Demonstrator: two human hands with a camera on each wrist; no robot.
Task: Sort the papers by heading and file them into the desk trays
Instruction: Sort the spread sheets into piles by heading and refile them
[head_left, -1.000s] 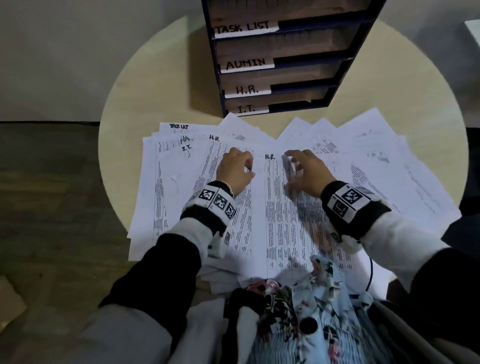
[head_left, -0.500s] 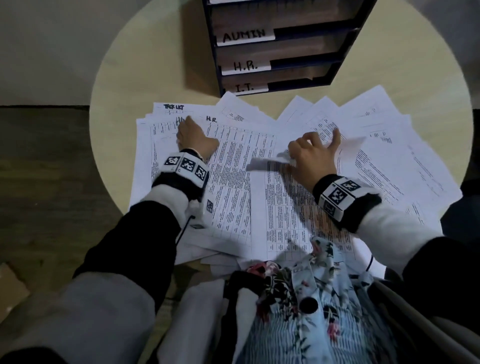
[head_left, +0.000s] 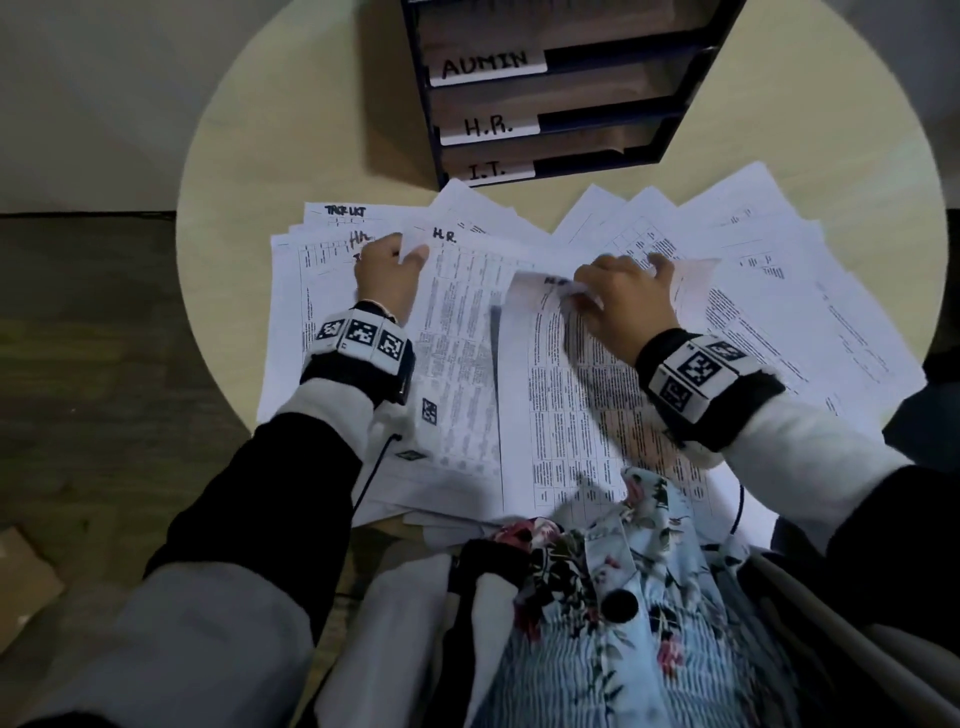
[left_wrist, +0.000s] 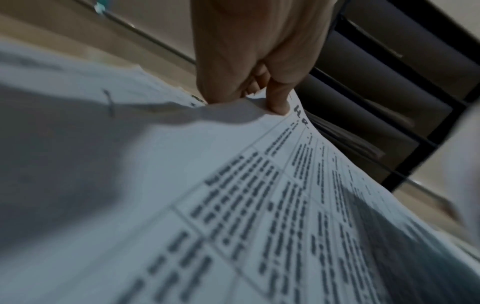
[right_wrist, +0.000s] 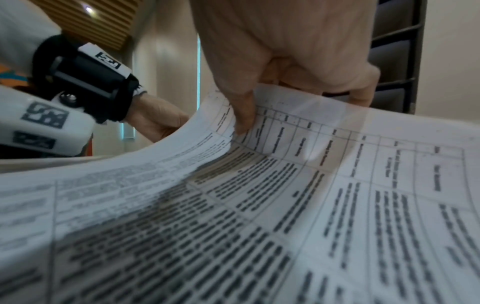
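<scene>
1. White printed papers lie fanned and overlapping across the round pale wooden table, so most sheets show only a corner or an edge; their lower ends are hidden behind the person's floral clothing.
2. Just beyond the papers stand the dark desk trays; labels reading ADMIN, H.R. and I.T. are legible, while the upper part of the stack is cut off by the top of the head view.
3. On the left, the left hand pinches the top left corner of a sheet headed H.R., thumb on top and fingers curled under it; the left wrist view shows the thumb pressed on the lifted corner, with the fingertips beneath hidden.
4. Handwritten headings near that hand are partly covered: one reads roughly TASK LIST, another only "H".
5. To the right, the right hand grips the top edge of another printed sheet, which curls up off the pile; its heading is blurred and unreadable.
6. From the right wrist, the thumb lies on the printed face and the fingers wrap behind the edge, their tips out of sight.
7. Body text on every sheet is too blurred to read.
</scene>
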